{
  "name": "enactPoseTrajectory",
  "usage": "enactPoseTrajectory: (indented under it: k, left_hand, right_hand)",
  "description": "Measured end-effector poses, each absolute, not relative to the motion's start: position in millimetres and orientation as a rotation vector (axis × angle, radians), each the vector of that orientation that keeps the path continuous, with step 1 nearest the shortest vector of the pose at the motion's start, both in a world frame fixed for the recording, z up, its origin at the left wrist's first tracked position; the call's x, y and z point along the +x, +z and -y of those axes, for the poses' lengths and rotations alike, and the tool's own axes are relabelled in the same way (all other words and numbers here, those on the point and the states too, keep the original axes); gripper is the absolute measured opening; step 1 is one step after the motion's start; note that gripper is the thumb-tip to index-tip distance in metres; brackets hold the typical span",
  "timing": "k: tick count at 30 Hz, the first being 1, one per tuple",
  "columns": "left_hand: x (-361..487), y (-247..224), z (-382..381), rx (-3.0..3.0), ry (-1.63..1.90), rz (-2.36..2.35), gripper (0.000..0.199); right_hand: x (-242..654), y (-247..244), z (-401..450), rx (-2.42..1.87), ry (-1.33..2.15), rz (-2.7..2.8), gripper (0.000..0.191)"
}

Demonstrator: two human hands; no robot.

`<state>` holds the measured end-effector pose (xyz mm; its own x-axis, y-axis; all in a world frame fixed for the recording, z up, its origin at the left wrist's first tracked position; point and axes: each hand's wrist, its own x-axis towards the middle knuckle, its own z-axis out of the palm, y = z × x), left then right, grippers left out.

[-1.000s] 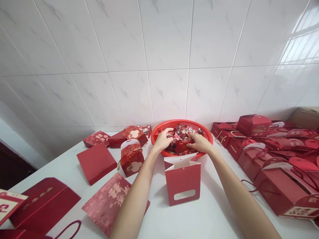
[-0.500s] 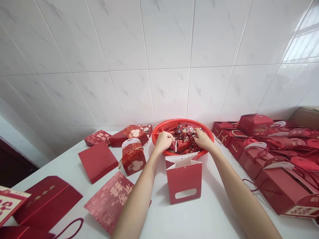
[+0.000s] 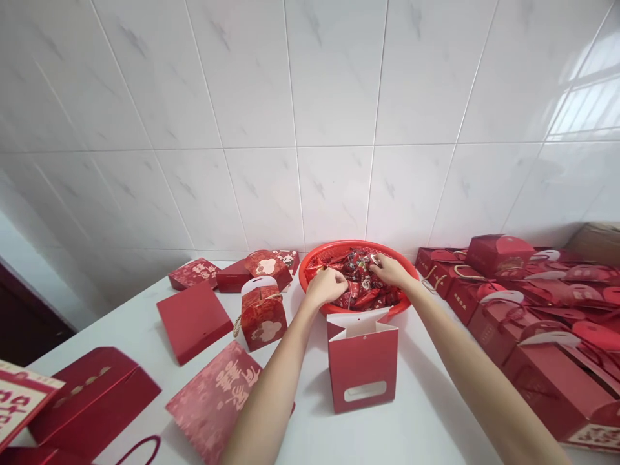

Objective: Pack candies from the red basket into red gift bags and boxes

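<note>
- Packets (image 3: 369, 298) lie heaped in the red basket (image 3: 356, 246), just beneath your hands.
- Your left hand (image 3: 328, 285) is half curled, your right hand (image 3: 393, 270) nearly pinched; whether either grips anything, I cannot tell.
- Since a second ago, your left has curled inward, your right shifted farther back.

Your left forearm (image 3: 278, 387) and right forearm (image 3: 465, 360) are bare as far as they show, slim and smooth in outline, tapering to narrow wrists (image 3: 311, 307); your left hand (image 3: 326, 287) and right hand (image 3: 393, 271) are bare too, with slender fingers (image 3: 340, 282), their finer detail too small to tell
</note>
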<state>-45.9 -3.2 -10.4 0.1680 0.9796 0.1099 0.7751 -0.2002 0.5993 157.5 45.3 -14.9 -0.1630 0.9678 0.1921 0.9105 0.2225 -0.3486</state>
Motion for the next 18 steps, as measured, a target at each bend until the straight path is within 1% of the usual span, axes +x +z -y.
enactPoseTrajectory:
  k: [3,7,8,10,12,13,15,17,18]
  left_hand:
    - [-46.0,-10.9,3.0,2.077,0.665,-1.647,0.022]
    - [-46.9,-12.9,-0.3,2.097,0.655,-1.629,0.023]
    - [-46.9,-13.3,-1.0,2.099,0.652,-1.625,0.024]
    - [-46.7,-13.7,-1.8,2.100,0.643,-1.615,0.024]
    - [-46.1,-13.8,-2.0,2.097,0.634,-1.605,0.024]
    - [-45.9,-13.8,-1.9,2.095,0.630,-1.600,0.024]
    - [-45.5,-13.9,-1.7,2.091,0.628,-1.593,0.024]
    - [-45.6,-13.9,-1.6,2.084,0.634,-1.586,0.025]
    - [-45.8,-13.7,-1.5,2.080,0.641,-1.580,0.025]
  right_hand:
    - [151.4,-9.8,-58.2,-1.739,0.210,2.152,0.035]
    - [145.0,-10.7,-65.3,-1.624,0.267,2.247,0.062]
    - [144.6,-12.3,-65.3,-1.583,0.289,2.266,0.066]
    - [145.4,-15.6,-64.2,-1.494,0.333,2.288,0.067]
    - [147.2,-18.1,-62.5,-1.406,0.380,2.286,0.062]
    - [148.1,-18.7,-61.7,-1.368,0.406,2.274,0.057]
    - [149.5,-18.9,-60.6,-1.307,0.459,2.218,0.037]
    - [150.0,-17.8,-58.7,-1.252,0.513,2.123,0.010]
    - [150.1,-16.8,-57.0,-1.222,0.545,2.063,0.004]
